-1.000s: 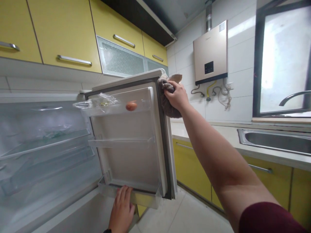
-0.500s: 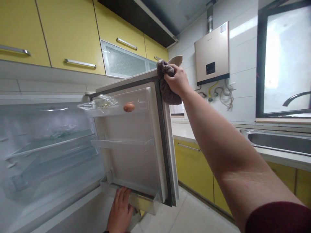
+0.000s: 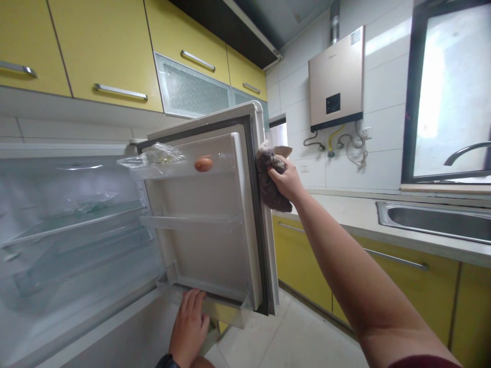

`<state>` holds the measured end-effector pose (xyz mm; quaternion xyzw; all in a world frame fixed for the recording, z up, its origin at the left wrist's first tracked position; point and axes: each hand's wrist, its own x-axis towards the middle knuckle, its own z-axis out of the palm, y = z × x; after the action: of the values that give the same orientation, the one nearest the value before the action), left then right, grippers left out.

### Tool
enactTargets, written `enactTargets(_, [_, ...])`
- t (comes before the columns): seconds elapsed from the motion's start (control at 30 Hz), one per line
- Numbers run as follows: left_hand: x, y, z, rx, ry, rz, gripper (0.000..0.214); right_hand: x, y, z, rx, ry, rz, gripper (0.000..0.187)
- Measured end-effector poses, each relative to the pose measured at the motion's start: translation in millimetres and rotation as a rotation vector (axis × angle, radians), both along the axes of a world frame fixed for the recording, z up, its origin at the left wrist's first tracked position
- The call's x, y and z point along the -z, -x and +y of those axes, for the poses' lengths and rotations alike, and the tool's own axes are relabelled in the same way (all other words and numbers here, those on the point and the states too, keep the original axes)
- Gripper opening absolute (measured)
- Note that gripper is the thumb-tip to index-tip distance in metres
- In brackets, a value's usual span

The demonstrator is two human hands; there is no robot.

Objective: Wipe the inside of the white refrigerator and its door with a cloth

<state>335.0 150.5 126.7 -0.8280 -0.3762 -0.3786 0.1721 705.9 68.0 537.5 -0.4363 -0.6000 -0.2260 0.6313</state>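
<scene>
An open fridge door (image 3: 207, 240) stands in front of me, its dark rubber seal facing right. My right hand (image 3: 284, 179) is closed around a brownish-grey cloth (image 3: 269, 183), which presses against the door's right edge about a third of the way down. My left hand (image 3: 190, 324) lies flat with fingers extended on the underside of the door's bottom shelf (image 3: 209, 301). A brown egg (image 3: 203, 164) and a crumpled clear plastic bag (image 3: 153, 157) sit in the door's top shelf.
The fridge interior (image 3: 69, 235) with clear shelves is on the left. Yellow wall cabinets (image 3: 103, 51) hang above. To the right are a white counter (image 3: 353, 214), a steel sink (image 3: 433, 220), yellow base cabinets (image 3: 307, 260), a wall-mounted water heater (image 3: 336, 82) and a window (image 3: 448, 97).
My right hand has slid the cloth from the door's top right corner down along the right edge. My left hand has stayed at the bottom shelf.
</scene>
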Motion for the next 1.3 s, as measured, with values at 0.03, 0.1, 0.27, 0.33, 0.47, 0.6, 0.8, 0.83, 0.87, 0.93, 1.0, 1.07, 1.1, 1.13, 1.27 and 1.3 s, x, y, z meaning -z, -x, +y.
enactTargets(0.03, [0.3, -0.5, -0.6, -0.006, 0.002, -0.003, 0.046, 17.0, -0.1, -1.1, -0.013, 0.022, 0.037, 0.043])
enactTargets(0.1, [1.0, -1.3, -1.5, -0.012, 0.004, -0.004, 0.045, 53.4, 1.0, -4.4, -0.037, 0.073, 0.112, 0.045])
enactTargets(0.27, [3.5, -1.0, -0.6, -0.011, -0.007, -0.015, 0.044, 153.7, 8.8, -17.4, -0.015, 0.199, 0.243, 0.048])
enactTargets(0.33, [3.7, -0.5, -0.1, -0.004, -0.007, -0.017, 0.043, 194.5, 12.9, -22.9, -0.009, 0.233, 0.304, 0.049])
enactTargets(0.47, [2.2, 1.0, -1.4, -0.011, -0.013, -0.007, 0.043, 274.4, 21.8, -33.8, -0.004, 0.288, 0.391, 0.046])
enactTargets(0.6, [3.9, 3.5, -2.9, -0.027, -0.021, 0.01, 0.042, 343.2, 30.7, -45.1, 0.022, 0.32, 0.46, 0.042])
enactTargets(0.8, [9.1, 6.9, -2.5, -0.032, -0.052, 0.018, 0.044, 344.0, 36.7, -50.5, 0.055, 0.285, 0.431, 0.041])
enactTargets(0.83, [8.4, 6.6, -3.0, -0.031, -0.037, 0.02, 0.045, 326.6, 37.1, -49.0, 0.063, 0.26, 0.415, 0.041])
enactTargets(0.87, [7.4, 6.1, -3.8, -0.031, -0.022, 0.021, 0.045, 304.9, 37.4, -46.8, 0.073, 0.225, 0.404, 0.04])
enactTargets(0.93, [4.4, 4.8, -5.9, -0.035, -0.008, 0.02, 0.045, 252.5, 37.3, -40.4, 0.084, 0.158, 0.377, 0.04])
enactTargets(1.0, [1.6, 3.8, -8.0, -0.04, 0.0, 0.012, 0.044, 195.5, 36.2, -31.9, 0.077, 0.097, 0.343, 0.039])
enactTargets(1.07, [-0.2, 3.6, -9.1, -0.035, 0.006, 0.006, 0.044, 141.7, 33.9, -22.5, 0.036, -0.008, 0.325, 0.042])
enactTargets(1.1, [-0.7, 3.6, -9.2, -0.03, 0.006, 0.005, 0.044, 117.5, 32.6, -18.2, 0.004, -0.044, 0.31, 0.043])
enactTargets(1.13, [-1.1, 3.6, -9.1, -0.026, 0.003, 0.004, 0.045, 95.5, 31.4, -14.3, -0.031, -0.069, 0.286, 0.042])
enactTargets(1.27, [-2.9, 2.5, -8.8, -0.024, 0.002, -0.005, 0.045, 26.3, 27.4, -4.0, -0.071, -0.149, 0.219, 0.036])
enactTargets(1.3, [-3.7, 2.1, -9.3, -0.027, 0.01, -0.007, 0.046, 12.5, 26.2, -2.2, -0.07, -0.161, 0.207, 0.035])
